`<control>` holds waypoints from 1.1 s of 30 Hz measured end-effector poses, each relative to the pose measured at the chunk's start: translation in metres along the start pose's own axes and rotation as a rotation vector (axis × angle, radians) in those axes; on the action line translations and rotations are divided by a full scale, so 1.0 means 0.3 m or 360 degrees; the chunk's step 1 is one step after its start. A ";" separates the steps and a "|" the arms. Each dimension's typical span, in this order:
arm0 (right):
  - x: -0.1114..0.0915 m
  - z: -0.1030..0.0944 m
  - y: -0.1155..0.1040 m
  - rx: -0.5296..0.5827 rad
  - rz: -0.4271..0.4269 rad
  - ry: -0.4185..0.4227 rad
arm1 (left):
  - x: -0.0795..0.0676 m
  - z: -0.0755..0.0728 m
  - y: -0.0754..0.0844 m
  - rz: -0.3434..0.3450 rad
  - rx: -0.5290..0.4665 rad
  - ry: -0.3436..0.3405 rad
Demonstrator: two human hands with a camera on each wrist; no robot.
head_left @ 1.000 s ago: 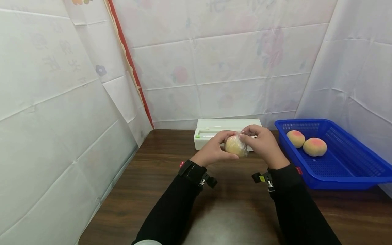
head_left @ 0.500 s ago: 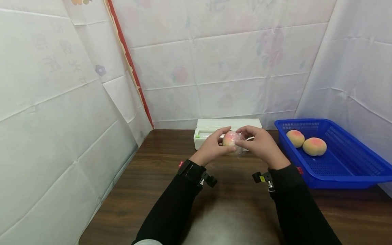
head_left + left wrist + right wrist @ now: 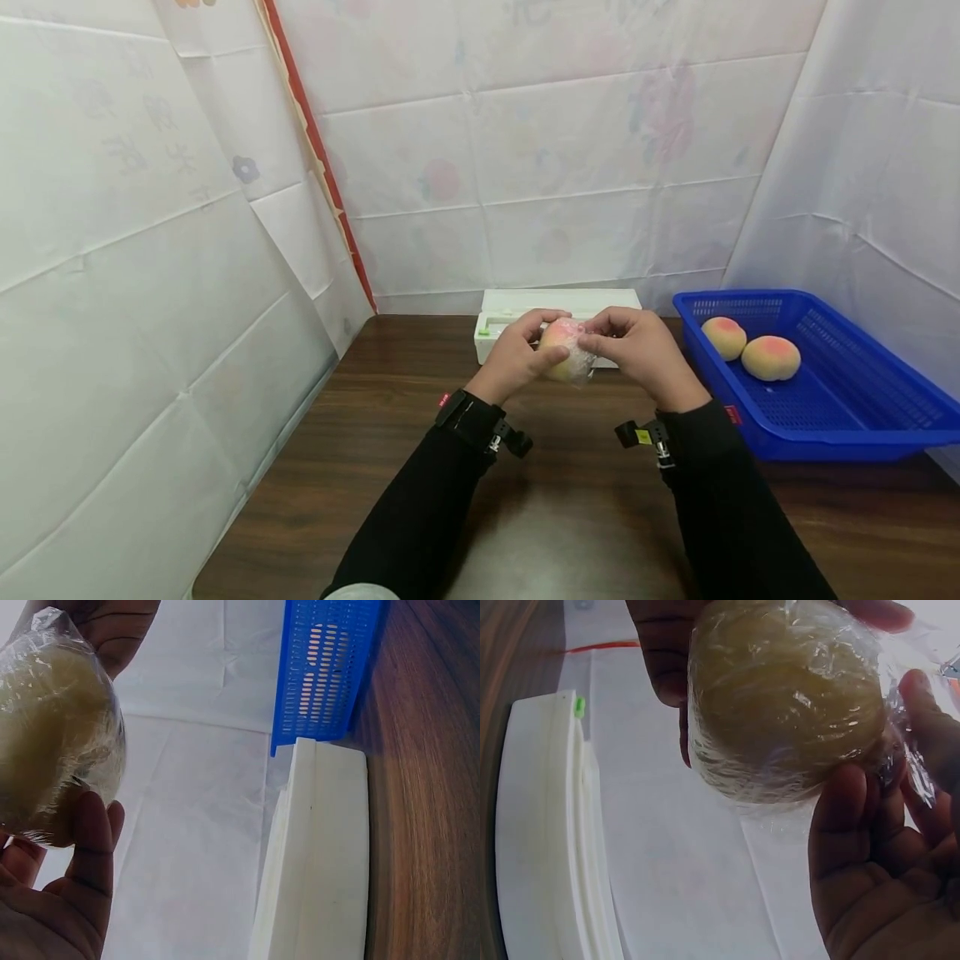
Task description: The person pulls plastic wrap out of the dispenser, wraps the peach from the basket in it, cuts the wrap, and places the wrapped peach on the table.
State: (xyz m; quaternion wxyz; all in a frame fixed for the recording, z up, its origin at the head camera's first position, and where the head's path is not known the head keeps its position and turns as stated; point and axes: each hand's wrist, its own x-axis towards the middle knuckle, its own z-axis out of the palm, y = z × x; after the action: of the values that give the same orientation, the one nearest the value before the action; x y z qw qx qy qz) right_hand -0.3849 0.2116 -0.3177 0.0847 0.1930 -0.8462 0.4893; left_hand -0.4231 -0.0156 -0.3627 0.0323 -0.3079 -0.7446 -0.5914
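A pink-and-yellow peach (image 3: 557,340), covered in clear cling film (image 3: 810,761), is held up above the table in front of the white box. My left hand (image 3: 519,357) grips it from the left, fingers behind and thumb in front. On the other side, my right hand (image 3: 639,352) pinches gathered film between thumb and fingers, close against the fruit. The right wrist view shows loose film bunched at those fingertips (image 3: 844,791). Film stretches smoothly over the yellow underside, and a crumpled tuft sticks out at the top in the left wrist view.
Behind the hands lies a long white box (image 3: 562,298) with its lid raised and a green piece at its left end. At right, a blue plastic basket (image 3: 832,450) holds two peaches (image 3: 771,358). White printed sheeting (image 3: 420,150) encloses the brown wooden table (image 3: 360,433).
The peach has been turned in the left hand, so more of its pink side faces up. My right fingers drew back slightly, then closed in on the film again.
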 end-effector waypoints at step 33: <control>0.027 0.056 0.019 0.0312 0.0197 0.0048 | 0.011 0.019 0.009 0.0027 -0.0029 0.0247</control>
State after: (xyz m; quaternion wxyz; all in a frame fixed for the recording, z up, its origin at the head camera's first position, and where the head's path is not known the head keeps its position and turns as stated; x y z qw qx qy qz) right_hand -0.3939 0.1977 -0.3281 0.0478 0.1403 -0.8033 0.5768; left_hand -0.4226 -0.0088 -0.3609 0.0921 -0.2680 -0.7317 -0.6200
